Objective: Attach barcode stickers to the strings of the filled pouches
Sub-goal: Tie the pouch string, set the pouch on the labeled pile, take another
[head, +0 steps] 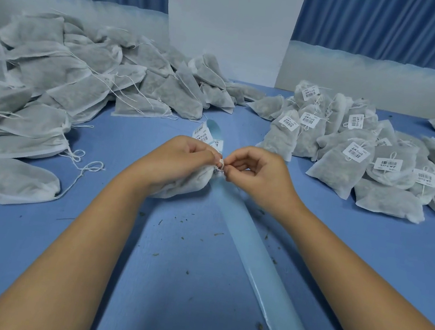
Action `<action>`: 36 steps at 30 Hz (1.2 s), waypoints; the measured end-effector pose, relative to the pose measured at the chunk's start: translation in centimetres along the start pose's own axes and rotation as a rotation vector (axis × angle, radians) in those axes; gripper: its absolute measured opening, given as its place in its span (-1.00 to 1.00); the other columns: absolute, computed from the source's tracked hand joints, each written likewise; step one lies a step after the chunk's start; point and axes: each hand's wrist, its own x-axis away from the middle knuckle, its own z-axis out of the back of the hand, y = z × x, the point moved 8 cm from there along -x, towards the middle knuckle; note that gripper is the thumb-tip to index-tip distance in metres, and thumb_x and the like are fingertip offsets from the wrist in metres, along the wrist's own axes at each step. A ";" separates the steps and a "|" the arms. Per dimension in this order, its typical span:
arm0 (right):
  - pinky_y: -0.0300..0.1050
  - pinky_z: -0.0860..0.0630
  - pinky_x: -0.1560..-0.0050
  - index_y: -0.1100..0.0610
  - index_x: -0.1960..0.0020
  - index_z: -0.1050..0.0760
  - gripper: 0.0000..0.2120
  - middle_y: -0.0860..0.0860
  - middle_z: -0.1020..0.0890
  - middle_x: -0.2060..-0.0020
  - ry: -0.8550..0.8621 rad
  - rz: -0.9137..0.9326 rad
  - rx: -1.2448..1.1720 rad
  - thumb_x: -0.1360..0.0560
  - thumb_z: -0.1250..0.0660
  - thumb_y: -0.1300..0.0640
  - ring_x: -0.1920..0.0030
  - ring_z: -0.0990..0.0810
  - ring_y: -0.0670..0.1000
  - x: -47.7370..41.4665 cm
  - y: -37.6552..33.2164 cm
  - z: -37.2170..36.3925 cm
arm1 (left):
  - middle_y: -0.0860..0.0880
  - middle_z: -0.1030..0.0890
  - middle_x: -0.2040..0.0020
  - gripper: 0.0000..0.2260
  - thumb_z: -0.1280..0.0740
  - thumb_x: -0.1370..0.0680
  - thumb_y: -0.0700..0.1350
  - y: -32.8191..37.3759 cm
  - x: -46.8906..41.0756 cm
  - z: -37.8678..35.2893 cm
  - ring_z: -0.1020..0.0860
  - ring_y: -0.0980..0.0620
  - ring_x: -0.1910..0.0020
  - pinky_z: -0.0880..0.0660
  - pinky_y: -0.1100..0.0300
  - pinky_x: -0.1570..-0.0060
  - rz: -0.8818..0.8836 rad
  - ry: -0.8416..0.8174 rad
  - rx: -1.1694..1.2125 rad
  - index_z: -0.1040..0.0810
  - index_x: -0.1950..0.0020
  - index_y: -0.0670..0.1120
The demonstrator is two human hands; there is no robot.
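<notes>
My left hand (181, 157) holds a filled white pouch (184, 184) at its neck, over the middle of the blue table (35, 252). My right hand (258, 171) pinches a small white piece at the pouch's string (221, 164), right against the left fingertips; whether it is a sticker or the string's knot I cannot tell. A pale blue backing strip (252, 254) runs from under my hands toward the near edge. Its far end carries barcode stickers (203, 133) just beyond my left hand.
A big heap of unlabelled pouches (64, 83) with loose strings covers the left side. On the right lies a pile of pouches with barcode stickers (355, 151). A white pillar (230, 26) and blue curtains stand behind. Bits of dried herb dot the table.
</notes>
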 end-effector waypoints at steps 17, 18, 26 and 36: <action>-0.14 -0.61 0.02 0.15 0.07 -0.68 -0.84 -0.01 -0.72 0.21 0.004 -0.026 -0.090 -0.46 -0.43 0.37 0.20 -0.67 -0.07 0.1 0.3 -0.2 | 0.00 -0.53 0.31 -0.82 -0.33 -0.52 -0.01 -0.5 -0.3 0.2 -0.45 0.15 0.31 -0.37 0.33 0.26 0.010 -0.011 0.015 -0.73 0.16 0.02; -0.19 -0.59 0.04 0.13 0.06 -0.68 -0.84 -0.02 -0.73 0.19 0.001 -0.026 -0.106 -0.45 -0.45 0.35 0.18 -0.68 -0.07 0.1 0.3 -0.2 | 0.03 -0.55 0.33 -0.83 -0.34 -0.50 0.00 -0.5 -0.3 0.3 -0.47 0.17 0.32 -0.38 0.36 0.28 0.016 -0.003 0.024 -0.72 0.15 0.02; -0.18 -0.62 0.04 0.07 0.07 -0.69 -0.86 0.03 -0.73 0.20 0.045 -0.027 -0.099 -0.47 -0.46 0.28 0.21 -0.66 -0.09 0.0 0.9 -0.1 | -0.09 -0.61 0.19 -0.83 -0.35 -0.56 -0.05 -0.9 -0.5 0.4 -0.52 0.12 0.20 -0.43 0.27 0.12 0.038 0.034 0.053 -0.72 0.10 -0.04; -0.25 -0.61 0.06 0.12 0.11 -0.66 -0.85 -0.06 -0.70 0.33 0.024 -0.103 -0.224 -0.51 -0.38 0.34 0.28 -0.66 -0.12 -0.3 1.4 -0.2 | 0.22 -0.56 0.35 -0.74 -0.62 -0.32 0.03 -1.3 -0.8 -0.2 -0.43 0.21 0.46 -0.33 0.31 0.41 0.000 0.014 -0.114 -0.64 0.09 0.02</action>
